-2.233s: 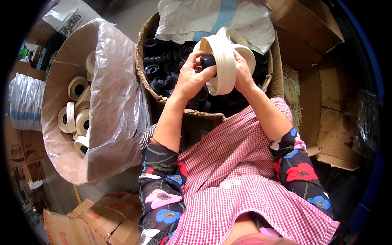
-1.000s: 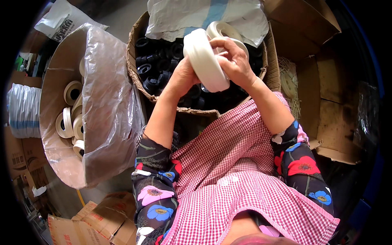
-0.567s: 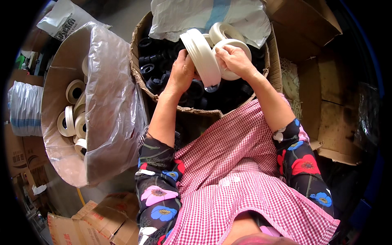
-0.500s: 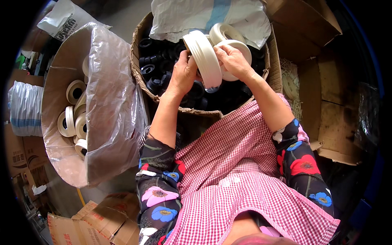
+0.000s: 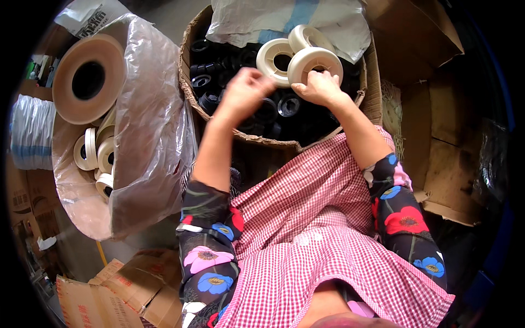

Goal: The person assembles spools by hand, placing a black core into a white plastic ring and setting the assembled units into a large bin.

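My right hand (image 5: 321,87) grips the near rim of a cream plastic ring (image 5: 336,66), with fingers in its middle hole. Two similar rings touch or overlap it: one on its left (image 5: 264,56) and one behind (image 5: 298,37). They rest over black plastic fittings (image 5: 289,105) in a carton. My left hand (image 5: 246,94), smeared by motion, is over the carton's left part, holding nothing, its fingers loosely apart. A large, slightly blurred cream ring (image 5: 112,68) shows over the mouth of the plastic-lined container at left; it looks nearer than the rings inside.
The lined container (image 5: 150,131) holds several smaller-looking cream rings (image 5: 105,150). A white woven sack (image 5: 246,22) with a blue stripe covers the carton's far edge. Open cardboard boxes (image 5: 451,169) stand at right, and cardboard (image 5: 147,279) lies at lower left.
My left hand has let go of a cream ring and moved slightly down-left. A large ring now shows over the left container. My right hand has shifted onto the near ring's rim.
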Available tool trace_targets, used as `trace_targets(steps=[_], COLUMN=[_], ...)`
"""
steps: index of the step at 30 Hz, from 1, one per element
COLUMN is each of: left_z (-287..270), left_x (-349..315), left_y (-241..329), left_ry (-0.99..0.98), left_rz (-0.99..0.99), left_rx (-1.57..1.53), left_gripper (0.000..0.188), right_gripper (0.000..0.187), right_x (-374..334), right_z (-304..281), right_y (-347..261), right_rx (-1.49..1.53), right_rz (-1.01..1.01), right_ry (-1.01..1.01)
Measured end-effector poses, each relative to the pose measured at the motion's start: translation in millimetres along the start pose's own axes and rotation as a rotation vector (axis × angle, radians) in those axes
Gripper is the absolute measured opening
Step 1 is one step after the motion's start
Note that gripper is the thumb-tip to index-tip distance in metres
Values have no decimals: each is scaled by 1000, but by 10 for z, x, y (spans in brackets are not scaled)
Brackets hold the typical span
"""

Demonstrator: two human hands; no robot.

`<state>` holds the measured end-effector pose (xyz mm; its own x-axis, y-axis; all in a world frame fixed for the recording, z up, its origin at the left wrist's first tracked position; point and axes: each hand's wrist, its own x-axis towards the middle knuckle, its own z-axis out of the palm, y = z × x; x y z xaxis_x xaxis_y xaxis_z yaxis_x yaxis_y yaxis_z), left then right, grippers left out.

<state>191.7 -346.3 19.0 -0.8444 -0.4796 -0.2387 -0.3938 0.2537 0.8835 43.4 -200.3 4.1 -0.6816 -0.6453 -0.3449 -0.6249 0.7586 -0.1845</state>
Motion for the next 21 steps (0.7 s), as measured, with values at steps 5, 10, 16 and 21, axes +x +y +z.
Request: trace_targets(steps=[5,10,16,21], left_z=[585,476,49,7], left_x=[-140,69,80,59], left_y=[-363,-365,-23,63], left_ry=[47,163,214,54], left_rz=[-168,-162,178,249], left_rx=[617,403,-278,-544], left_gripper=[89,81,63,64], right_gripper=[78,76,48,48], right_x=[-25,-48,-147,-163], right_z=[178,33,-197,-169], right_y=[-138,-180,-103,-72], right_rx=[-26,142,1178,1543], right_rz=[20,42,-453,-484], right_ry=[101,279,200,-214])
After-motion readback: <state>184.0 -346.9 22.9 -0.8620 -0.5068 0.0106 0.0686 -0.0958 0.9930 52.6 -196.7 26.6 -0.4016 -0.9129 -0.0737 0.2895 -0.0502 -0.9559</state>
